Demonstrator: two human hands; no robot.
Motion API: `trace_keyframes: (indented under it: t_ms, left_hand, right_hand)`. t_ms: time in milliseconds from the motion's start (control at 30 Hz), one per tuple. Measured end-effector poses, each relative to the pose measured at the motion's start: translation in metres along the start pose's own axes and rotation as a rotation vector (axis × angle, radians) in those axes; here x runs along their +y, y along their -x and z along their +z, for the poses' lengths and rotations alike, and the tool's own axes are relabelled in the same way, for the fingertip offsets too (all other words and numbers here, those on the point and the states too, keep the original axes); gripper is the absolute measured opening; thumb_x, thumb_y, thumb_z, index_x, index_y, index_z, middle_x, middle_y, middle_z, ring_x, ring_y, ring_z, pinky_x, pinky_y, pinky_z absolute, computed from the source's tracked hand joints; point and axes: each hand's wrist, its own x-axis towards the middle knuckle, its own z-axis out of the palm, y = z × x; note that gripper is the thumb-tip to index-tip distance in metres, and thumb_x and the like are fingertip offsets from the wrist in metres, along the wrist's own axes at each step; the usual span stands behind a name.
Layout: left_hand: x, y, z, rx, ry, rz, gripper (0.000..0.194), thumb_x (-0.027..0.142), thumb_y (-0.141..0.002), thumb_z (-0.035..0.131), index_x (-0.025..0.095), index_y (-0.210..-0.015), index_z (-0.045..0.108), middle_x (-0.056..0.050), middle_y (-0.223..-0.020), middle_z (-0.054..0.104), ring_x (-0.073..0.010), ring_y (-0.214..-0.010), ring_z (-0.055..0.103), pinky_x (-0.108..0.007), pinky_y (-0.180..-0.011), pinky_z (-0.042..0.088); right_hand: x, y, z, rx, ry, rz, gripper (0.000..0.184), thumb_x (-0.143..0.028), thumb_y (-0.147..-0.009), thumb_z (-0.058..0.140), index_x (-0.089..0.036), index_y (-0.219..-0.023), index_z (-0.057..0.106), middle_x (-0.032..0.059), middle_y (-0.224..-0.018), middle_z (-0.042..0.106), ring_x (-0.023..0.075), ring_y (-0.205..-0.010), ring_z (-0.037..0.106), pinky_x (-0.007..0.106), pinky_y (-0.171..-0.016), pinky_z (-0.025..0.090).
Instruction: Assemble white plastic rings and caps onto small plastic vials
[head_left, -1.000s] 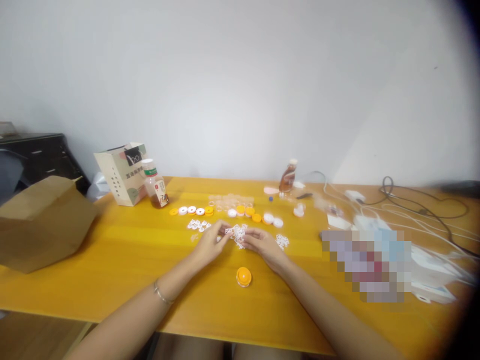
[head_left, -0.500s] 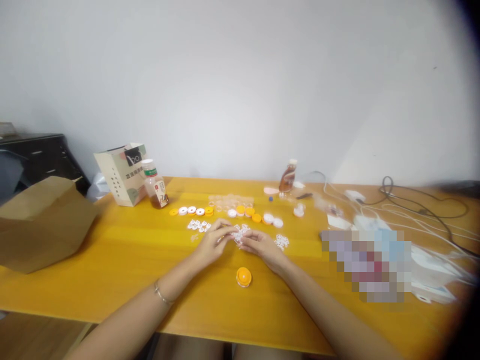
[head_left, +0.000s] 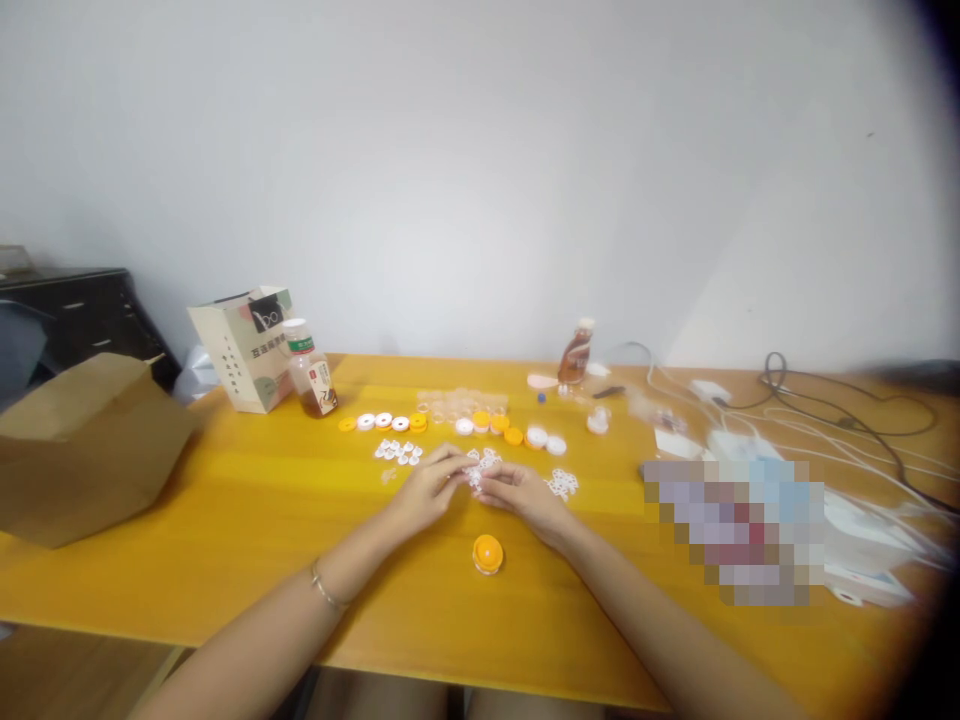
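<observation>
Both hands meet at a pile of small white plastic pieces [head_left: 489, 457] in the middle of the table. My left hand [head_left: 433, 484] has its fingers drawn together at the pile's left side. From the right, my right hand [head_left: 520, 492] pinches with thumb and fingers at the pile's near edge. Whatever lies between the fingertips is too small to make out. An orange round part with a domed top and a white base [head_left: 487, 553] stands nearer to me, below the hands. Another heap of small white pieces [head_left: 562, 484] lies just right of my right hand.
White shaped pieces [head_left: 399, 452] lie left of the hands. Behind are rows of orange and white discs [head_left: 384, 421] and clear round parts [head_left: 461, 402]. A drink bottle [head_left: 309, 370], paper bag [head_left: 238, 350] and brown bag [head_left: 90, 440] stand left; a brown bottle [head_left: 576, 352] and cables [head_left: 832, 430] right.
My left hand has shifted very slightly down and left. My right hand stays almost where it was, and the parts on the table look unmoved.
</observation>
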Motion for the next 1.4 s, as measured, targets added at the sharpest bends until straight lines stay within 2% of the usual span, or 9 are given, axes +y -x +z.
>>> trace_keyframes:
  t_ms: [267, 533, 867, 1400]
  left_hand:
    - [-0.0002, -0.0002, 0.0006, -0.009, 0.011, -0.007, 0.024, 0.014, -0.081, 0.044, 0.019, -0.099, 0.059, -0.006, -0.092, 0.055, -0.0143, -0.088, 0.052, -0.028, -0.079, 0.043]
    - [0.0021, -0.0001, -0.0008, -0.011, -0.013, 0.051, 0.026, 0.014, -0.082, 0.042, 0.020, -0.101, 0.057, -0.007, -0.094, 0.055, -0.0150, -0.089, 0.052, -0.030, -0.079, 0.043]
    - [0.0012, -0.0005, -0.0014, -0.056, -0.009, 0.026, 0.027, 0.013, -0.081, 0.042, 0.021, -0.103, 0.057, -0.007, -0.095, 0.056, -0.0152, -0.088, 0.053, -0.030, -0.079, 0.043]
    - [-0.0010, -0.0005, 0.0009, -0.003, 0.048, -0.044, 0.025, 0.012, -0.080, 0.044, 0.019, -0.098, 0.059, -0.007, -0.093, 0.057, -0.0149, -0.088, 0.053, -0.029, -0.079, 0.043]
  right_hand:
    - [-0.0004, 0.0010, -0.0003, 0.005, 0.012, -0.003, 0.023, -0.031, -0.057, 0.071, -0.014, -0.071, 0.063, 0.0018, -0.072, 0.065, 0.0127, -0.072, 0.062, 0.030, -0.080, 0.047]
    - [-0.0018, 0.0001, -0.0024, -0.013, 0.006, 0.017, 0.023, -0.031, -0.056, 0.071, -0.015, -0.072, 0.065, 0.0013, -0.073, 0.065, 0.0118, -0.072, 0.062, 0.028, -0.080, 0.047]
    - [-0.0017, 0.0014, -0.0018, -0.019, 0.068, -0.018, 0.022, -0.033, -0.058, 0.070, -0.015, -0.070, 0.064, 0.0013, -0.069, 0.065, 0.0127, -0.069, 0.061, 0.029, -0.076, 0.047]
    - [-0.0015, -0.0013, -0.0029, -0.043, 0.130, -0.055, 0.025, -0.038, -0.058, 0.068, -0.016, -0.070, 0.064, 0.0005, -0.066, 0.064, 0.0129, -0.066, 0.059, 0.028, -0.071, 0.047]
